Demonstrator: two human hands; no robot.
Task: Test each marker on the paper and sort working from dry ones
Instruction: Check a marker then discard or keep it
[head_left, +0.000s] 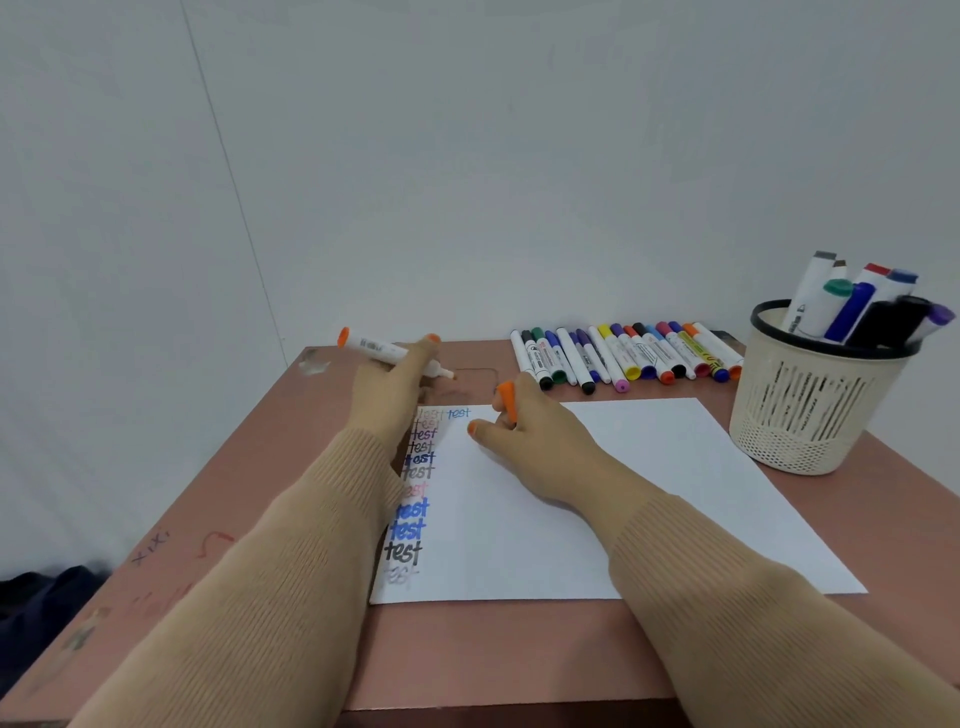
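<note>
Gripping uncapped orange marker (387, 353) in left hand (395, 397), above table (519, 649) just past paper (649, 493); pinching orange cap (508, 399) in right hand (524, 434) over paper; judging roughly midway by test marks (415, 509); likely leaving basket markers (852, 306) untested

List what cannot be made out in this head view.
Head view:
Test words on the white paper sheet: left edge hidden by the left hand and sleeve.
Markers in the beige mesh basket: lower bodies hidden by its wall.
Row of capped markers: label print too small.
</note>
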